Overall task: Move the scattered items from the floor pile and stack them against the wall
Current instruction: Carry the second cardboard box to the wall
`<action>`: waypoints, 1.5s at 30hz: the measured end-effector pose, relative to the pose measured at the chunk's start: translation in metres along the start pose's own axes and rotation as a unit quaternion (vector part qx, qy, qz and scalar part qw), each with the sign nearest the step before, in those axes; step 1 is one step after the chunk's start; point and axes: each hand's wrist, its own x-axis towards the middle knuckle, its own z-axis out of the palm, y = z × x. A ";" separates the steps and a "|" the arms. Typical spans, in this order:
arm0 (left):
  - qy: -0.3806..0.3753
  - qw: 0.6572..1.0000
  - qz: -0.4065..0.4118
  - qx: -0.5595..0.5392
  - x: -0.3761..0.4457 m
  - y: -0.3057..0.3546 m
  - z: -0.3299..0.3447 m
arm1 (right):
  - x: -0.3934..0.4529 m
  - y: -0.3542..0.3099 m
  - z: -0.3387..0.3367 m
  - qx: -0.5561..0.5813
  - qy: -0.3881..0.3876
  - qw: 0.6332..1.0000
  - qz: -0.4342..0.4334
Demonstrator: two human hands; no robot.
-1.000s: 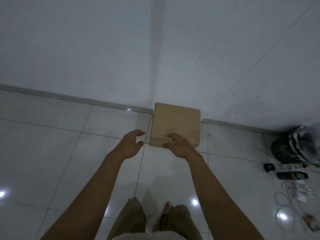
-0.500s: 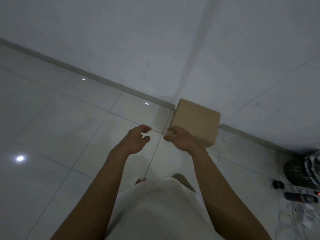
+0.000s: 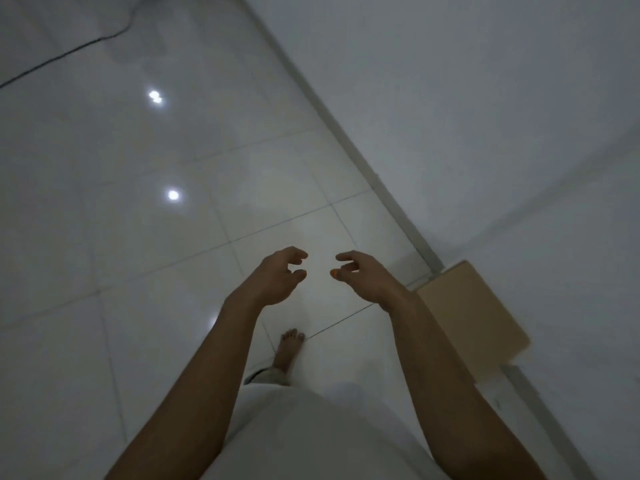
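A plain brown cardboard box (image 3: 471,317) sits on the floor against the white wall (image 3: 485,116), at the right of the view. My right hand (image 3: 367,278) hovers to the left of the box, apart from it, fingers loosely curled and holding nothing. My left hand (image 3: 277,275) hangs beside it over the tiles, also loosely curled and empty. The two hands face each other with a small gap between them.
White glossy floor tiles (image 3: 156,237) spread to the left, with light reflections. A grey skirting strip (image 3: 346,126) runs along the wall's foot. A dark cable (image 3: 69,51) lies at the far upper left. My bare foot (image 3: 289,348) stands below the hands.
My view has swung left, so the box now lies at the right. My right hand has come off the box's front edge; both hands are held free in the air.
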 end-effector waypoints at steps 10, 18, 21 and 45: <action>0.104 0.982 -0.145 -0.057 -0.187 -0.103 0.034 | -0.057 0.014 0.123 -0.013 -0.168 0.985 -0.045; 0.239 0.943 -0.195 -0.126 -0.294 -0.154 0.019 | -0.090 -0.038 0.213 -0.091 -0.254 0.956 -0.113; 0.273 0.930 -0.198 -0.145 -0.327 -0.170 0.016 | -0.108 -0.054 0.248 -0.115 -0.269 0.946 -0.137; 0.402 0.830 -0.283 -0.264 -0.596 -0.342 -0.014 | -0.269 -0.092 0.538 -0.260 -0.361 0.874 -0.197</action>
